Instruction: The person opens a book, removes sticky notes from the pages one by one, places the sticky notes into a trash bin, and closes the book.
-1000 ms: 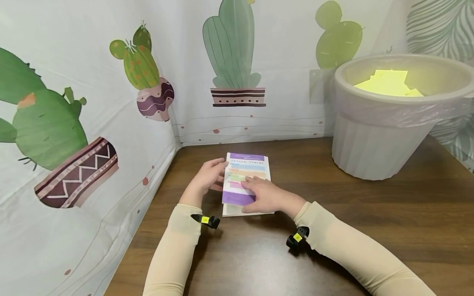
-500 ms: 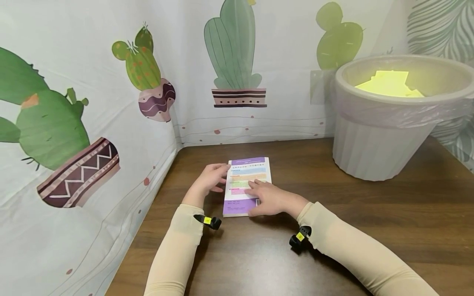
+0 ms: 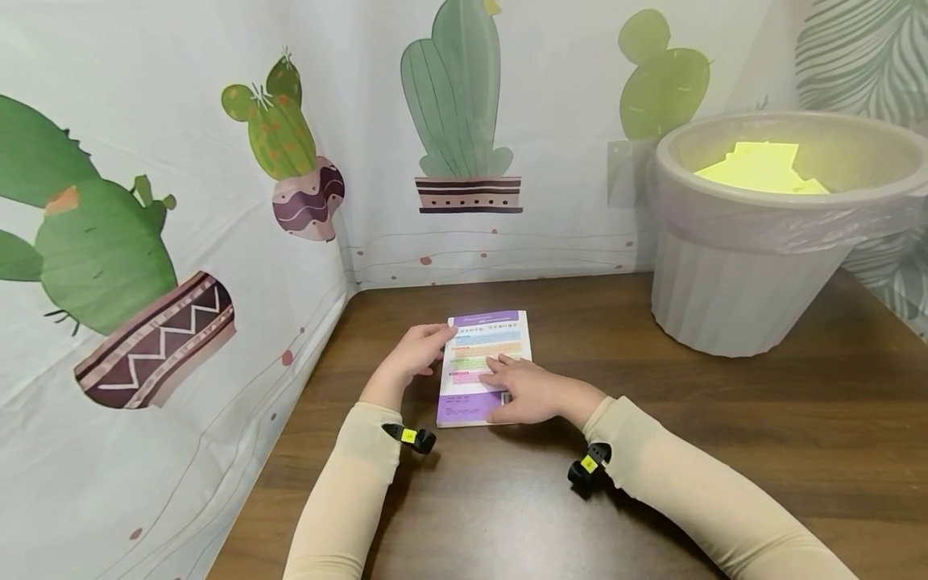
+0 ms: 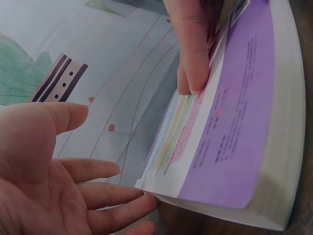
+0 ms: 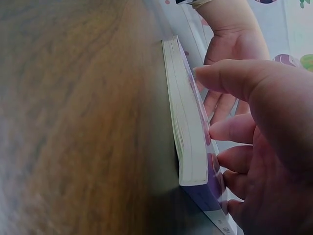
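Observation:
A thick paperback book (image 3: 471, 409) lies closed on the wooden table, its cover banded in purple, white and several pastel colours. My right hand (image 3: 528, 391) rests on the cover's right side, fingers spread and nearly straight. At the book's left edge is my left hand (image 3: 416, 354), its fingertips right at the upper left side. In the left wrist view the left hand's fingers (image 4: 105, 196) are extended, with the thumb well apart and the lower fingertips at the book's corner. The right wrist view shows the page edges (image 5: 188, 132) pressed together, and the right fingertips against the cover.
A ribbed grey bin (image 3: 725, 282) lined with clear plastic stands at the table's back right, with yellow paper pieces (image 3: 757, 171) inside. A cactus-print cloth (image 3: 565, 234) hangs along the back and left of the table (image 3: 696, 435). Each wrist wears a black camera (image 3: 589, 469).
The cover has come down over the pale page strip that showed at the book's near end a second ago. My left hand has shifted slightly right; my right hand slid a little nearer.

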The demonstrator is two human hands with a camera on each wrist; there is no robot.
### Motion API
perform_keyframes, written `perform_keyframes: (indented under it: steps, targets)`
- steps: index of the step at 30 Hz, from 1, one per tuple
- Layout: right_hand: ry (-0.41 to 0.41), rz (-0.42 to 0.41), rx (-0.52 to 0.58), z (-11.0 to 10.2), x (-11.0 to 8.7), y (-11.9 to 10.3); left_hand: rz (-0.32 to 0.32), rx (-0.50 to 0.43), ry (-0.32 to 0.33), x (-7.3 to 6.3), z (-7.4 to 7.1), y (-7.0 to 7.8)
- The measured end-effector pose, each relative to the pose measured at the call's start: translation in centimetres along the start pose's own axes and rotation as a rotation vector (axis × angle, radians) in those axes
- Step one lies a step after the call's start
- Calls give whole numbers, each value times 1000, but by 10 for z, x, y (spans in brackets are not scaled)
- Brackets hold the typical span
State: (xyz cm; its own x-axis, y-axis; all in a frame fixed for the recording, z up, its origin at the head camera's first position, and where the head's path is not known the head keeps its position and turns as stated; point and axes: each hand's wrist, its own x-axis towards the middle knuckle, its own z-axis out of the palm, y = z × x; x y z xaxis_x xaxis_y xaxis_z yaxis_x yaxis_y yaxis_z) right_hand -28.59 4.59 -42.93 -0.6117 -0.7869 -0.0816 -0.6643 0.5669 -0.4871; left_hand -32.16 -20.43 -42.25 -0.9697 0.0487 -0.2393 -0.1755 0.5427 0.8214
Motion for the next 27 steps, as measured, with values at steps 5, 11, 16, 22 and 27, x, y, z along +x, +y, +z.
perform_keyframes:
  steps: [5,11,16,22,27]
  targets:
    - [-7,-17,23,0,-3,1,21,9,-17,-1,2,-1]
    - [-15,-61,69,-2,-6,3,22,17,-14,-2,5,-1]
    - [32,-62,150,-9,-8,9,32,26,-2,-2,6,0]
    - [132,-8,218,-27,-11,23,158,46,52,-6,8,9]
    - [215,48,318,-45,-15,36,247,97,68,-12,15,22]
